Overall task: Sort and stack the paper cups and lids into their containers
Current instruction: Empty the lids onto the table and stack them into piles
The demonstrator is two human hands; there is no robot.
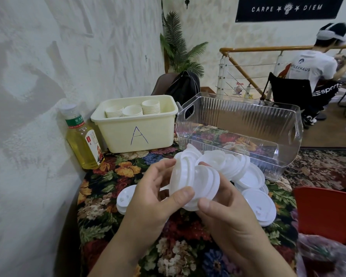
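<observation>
Both hands hold a small stack of white plastic lids (196, 182) on edge above the floral tablecloth. My left hand (154, 194) grips its left side, thumb across the front rim. My right hand (226, 212) grips its right side, thumb under the lower edge. More loose white lids (248, 176) lie in a heap behind and to the right, and a couple of lids (124, 198) lie at the left. A cream bin marked "A" (136, 132) at the back holds stacks of paper cups (151, 106). To its right stands a clear plastic bin (284, 136) with nothing in it.
A bottle of yellow drink (84, 140) stands against the textured wall at the left. A red chair (326, 212) and a plastic bag (328, 254) sit at the right table edge. A seated person (316, 76) is beyond the railing, far right.
</observation>
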